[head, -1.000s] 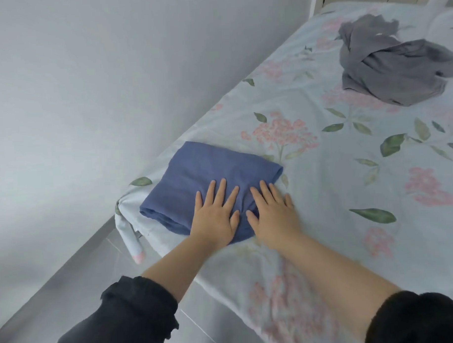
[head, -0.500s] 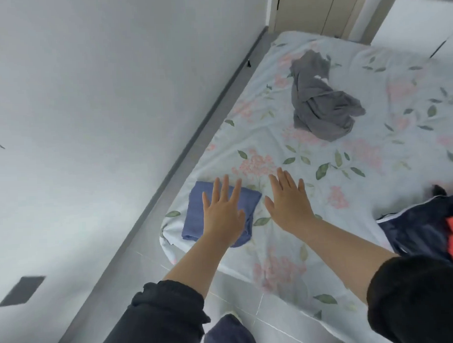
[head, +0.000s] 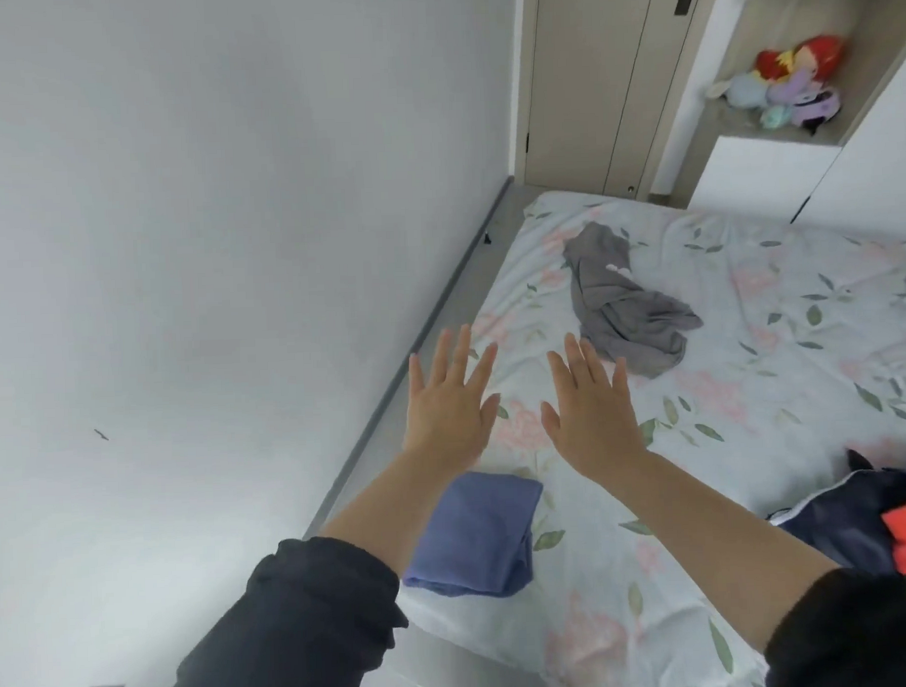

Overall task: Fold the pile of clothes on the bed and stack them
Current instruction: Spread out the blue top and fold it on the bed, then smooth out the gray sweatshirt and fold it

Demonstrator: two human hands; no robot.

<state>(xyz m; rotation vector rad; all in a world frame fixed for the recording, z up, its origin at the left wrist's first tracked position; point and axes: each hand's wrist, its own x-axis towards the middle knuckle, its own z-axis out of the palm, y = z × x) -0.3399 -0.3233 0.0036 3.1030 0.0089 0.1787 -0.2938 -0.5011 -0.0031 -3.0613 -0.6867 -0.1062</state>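
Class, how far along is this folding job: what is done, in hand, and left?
Done: a blue garment lies folded at the near corner of the bed. In hand: nothing; left hand and right hand are open, stretched toward the crumpled grey garment. Left: that one, the dark and red clothes at the right edge, then stacking.

The bed (head: 751,410) offers bare sheet through its middle, between the folded blue cloth (head: 478,532) at the near left corner and the crumpled grey garment (head: 624,306) toward the far left. A dark and red pile (head: 852,524) blocks the near right edge.
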